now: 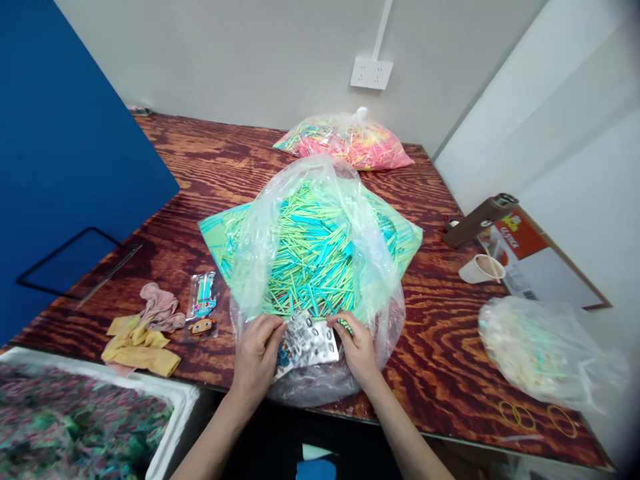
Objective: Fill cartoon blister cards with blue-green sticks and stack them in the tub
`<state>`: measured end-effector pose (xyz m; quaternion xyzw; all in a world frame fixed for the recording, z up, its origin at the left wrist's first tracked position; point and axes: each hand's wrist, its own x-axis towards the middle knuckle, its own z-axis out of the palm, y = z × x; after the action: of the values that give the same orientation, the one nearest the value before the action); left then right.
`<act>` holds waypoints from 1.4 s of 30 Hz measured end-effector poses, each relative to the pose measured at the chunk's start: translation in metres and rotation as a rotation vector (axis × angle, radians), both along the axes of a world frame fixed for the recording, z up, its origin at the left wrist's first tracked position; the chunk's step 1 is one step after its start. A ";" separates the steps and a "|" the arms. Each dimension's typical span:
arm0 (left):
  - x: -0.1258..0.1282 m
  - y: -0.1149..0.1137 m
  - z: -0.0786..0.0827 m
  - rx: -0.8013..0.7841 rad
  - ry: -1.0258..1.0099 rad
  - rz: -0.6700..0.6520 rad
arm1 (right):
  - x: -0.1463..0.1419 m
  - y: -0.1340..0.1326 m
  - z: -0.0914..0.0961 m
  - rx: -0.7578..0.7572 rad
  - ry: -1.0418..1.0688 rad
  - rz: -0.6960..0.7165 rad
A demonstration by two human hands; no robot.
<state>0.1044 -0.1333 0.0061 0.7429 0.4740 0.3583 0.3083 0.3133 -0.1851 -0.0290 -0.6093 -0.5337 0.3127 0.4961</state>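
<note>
A large clear plastic bag [377, 267] lies wide open on the table, filled with thin green and blue sticks [315, 247]. At its near edge, my left hand [257, 347] is closed on the left side of a small silver packet [313, 343] with dark print. My right hand [357, 347] is closed around a small bundle of green and blue sticks [345, 325], whose ends show at the fingers. Its fingertips are at the packet's upper right corner. Whether the packet's mouth is parted cannot be made out.
A tied bag of pink and yellow sticks [350, 143] lies behind. To the left are a filled packet [203, 303] and yellow and pink cloths [137, 343]. On the right stand a brown flask [477, 223], paper cup [480, 269], another plastic bag [535, 353] and rubber bands [517, 415].
</note>
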 end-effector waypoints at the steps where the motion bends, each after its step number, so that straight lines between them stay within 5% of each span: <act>1: -0.001 -0.001 0.003 -0.025 -0.013 -0.005 | 0.000 0.000 0.000 0.001 0.001 -0.001; 7: -0.011 -0.009 0.016 -0.219 -0.049 -0.040 | -0.001 -0.001 -0.002 -0.022 0.038 -0.009; 12: -0.016 -0.009 0.015 -0.331 -0.217 -0.013 | 0.016 0.019 0.022 -0.047 0.135 -0.060; 16: -0.012 -0.006 0.011 -0.386 -0.370 0.018 | 0.035 0.052 0.044 -0.026 -0.406 0.000; 21: -0.009 -0.005 0.005 -0.486 -0.483 0.079 | 0.037 0.076 0.044 -0.114 -1.184 0.215; 29: 0.001 -0.004 -0.003 -0.567 -0.529 0.072 | 0.036 0.080 0.040 -0.068 -1.331 0.357; 34: 0.007 -0.003 0.001 -0.568 -0.546 0.067 | 0.047 0.082 0.044 -0.046 -0.895 0.144; 37: 0.011 -0.004 0.003 -0.560 -0.548 0.058 | 0.045 0.079 0.053 -0.109 -0.242 0.002; 42: 0.018 -0.008 0.004 -0.550 -0.531 0.013 | 0.025 0.061 0.074 -0.346 0.813 0.102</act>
<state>0.1221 -0.1410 0.0101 0.5107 0.4610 0.3996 0.6058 0.3381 -0.1236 0.0447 -0.4836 -0.2645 0.6357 0.5404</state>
